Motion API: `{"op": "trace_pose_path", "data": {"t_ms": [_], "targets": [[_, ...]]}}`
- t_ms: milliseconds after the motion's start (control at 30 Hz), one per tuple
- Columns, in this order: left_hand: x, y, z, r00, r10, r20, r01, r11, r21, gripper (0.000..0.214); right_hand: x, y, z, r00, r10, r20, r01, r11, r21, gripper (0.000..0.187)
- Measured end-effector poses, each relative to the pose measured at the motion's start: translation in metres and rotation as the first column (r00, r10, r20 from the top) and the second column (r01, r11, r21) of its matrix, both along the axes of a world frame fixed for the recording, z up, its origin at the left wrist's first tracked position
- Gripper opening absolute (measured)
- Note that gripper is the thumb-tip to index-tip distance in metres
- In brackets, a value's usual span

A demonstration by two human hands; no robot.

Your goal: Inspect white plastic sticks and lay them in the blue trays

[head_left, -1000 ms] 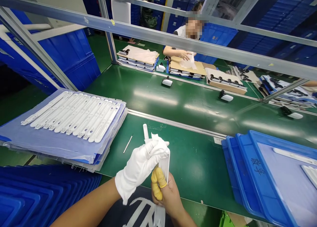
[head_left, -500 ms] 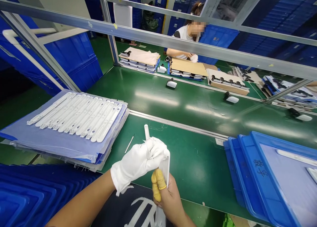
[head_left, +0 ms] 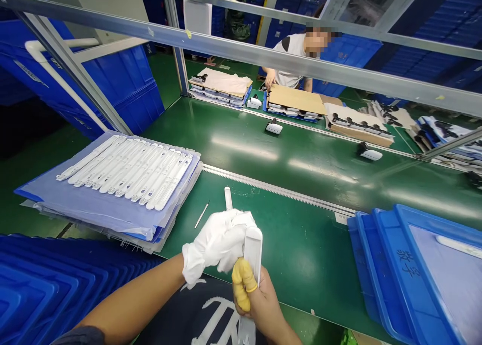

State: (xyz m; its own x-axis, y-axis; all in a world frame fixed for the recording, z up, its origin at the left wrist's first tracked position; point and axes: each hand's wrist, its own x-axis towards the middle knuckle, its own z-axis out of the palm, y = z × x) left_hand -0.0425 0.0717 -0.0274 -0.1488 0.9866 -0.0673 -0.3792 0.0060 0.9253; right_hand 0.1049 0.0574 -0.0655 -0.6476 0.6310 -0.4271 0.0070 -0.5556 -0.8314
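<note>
My right hand [head_left: 259, 297], with yellow finger cots on some fingers, is closed round a long white plastic strip [head_left: 253, 242] with a rounded top end. The strip stands tilted upright, its recessed broad face showing; its lower end reaches down in front of my shirt. My left hand [head_left: 220, 239], in a white glove, has its fingers bent in against the strip's upper left edge; its fingertips are partly hidden. Just beyond the glove the rounded end of another white piece [head_left: 228, 198] shows. A thin white stick with a dark tip [head_left: 202, 215] lies on the green table to its left.
Several white strips [head_left: 128, 171] lie in a row on stacked blue sheets [head_left: 94, 209] at left. Nested blue trays [head_left: 391, 264] stand at right. A metal rail [head_left: 226, 43] crosses above the green belt [head_left: 233, 139], which carries white-and-black parts [head_left: 274, 128]. Opposite sits a co-worker [head_left: 295, 48].
The strip has turned so its broad face shows, and my gloved fingers have shifted from its top end to its left side. The co-worker's hand has moved to the cardboard-topped stack.
</note>
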Motion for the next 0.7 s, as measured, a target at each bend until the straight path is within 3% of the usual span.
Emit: {"op": "trace_pose_path", "data": {"t_ms": [167,333,567,700], "targets": [[0.001,-0.002,0.007,0.986,0.099,0.131,-0.098,0.995,-0.020,0.009,0.001,0.003,-0.001,1.000,-0.027,-0.013,0.026,0.996,-0.091,0.063],[-0.002,-0.004,0.019,0.992,-0.057,0.109,0.053,0.998,0.037,0.013,0.000,0.001,0.016,0.999,-0.041,0.036,0.044,0.996,-0.077,0.061],[-0.003,0.005,0.011,0.989,-0.066,0.133,0.067,0.998,0.001,0.022,-0.002,-0.004,0.023,0.985,-0.100,0.143,0.101,0.995,-0.001,0.057],[0.004,0.003,0.005,0.997,0.002,0.076,0.002,0.999,-0.047,0.028,0.000,-0.006,0.022,0.986,-0.093,0.137,0.093,0.996,0.001,0.057]]}}
